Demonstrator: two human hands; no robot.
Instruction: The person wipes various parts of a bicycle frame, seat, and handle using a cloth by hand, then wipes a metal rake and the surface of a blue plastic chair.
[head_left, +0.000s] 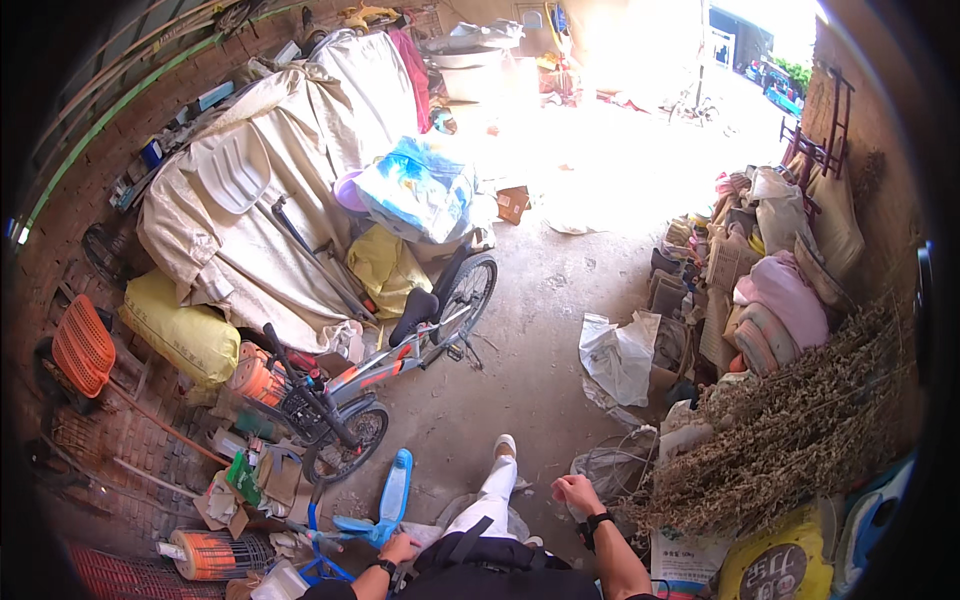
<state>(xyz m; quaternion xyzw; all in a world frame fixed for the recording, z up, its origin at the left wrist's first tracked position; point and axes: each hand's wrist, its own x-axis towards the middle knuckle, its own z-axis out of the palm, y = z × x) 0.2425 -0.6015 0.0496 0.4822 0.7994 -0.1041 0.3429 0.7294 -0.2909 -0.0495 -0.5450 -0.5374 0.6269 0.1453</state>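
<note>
My left hand (400, 547) hangs low beside my body, with its fingers partly curled. Just beyond it lies a blue child's kick scooter (391, 495); whether the fingers touch it I cannot tell. My right hand (577, 493) is held out in the air in a loose fist, with nothing visible in it. Dark bands circle both wrists. Between the hands, my leg in white trousers (484, 502) steps forward onto the dirt floor (536, 360). A grey and orange bicycle (405, 360) stands ahead on the left.
Left of the bicycle, a beige cloth (292, 150) covers a large heap, with a yellow sack (180, 322) beside it. Along the right wall lie dried plant stalks (780, 427), bundled fabric (784, 296) and a white plastic bag (619, 356). Bright daylight fills the doorway (637, 67).
</note>
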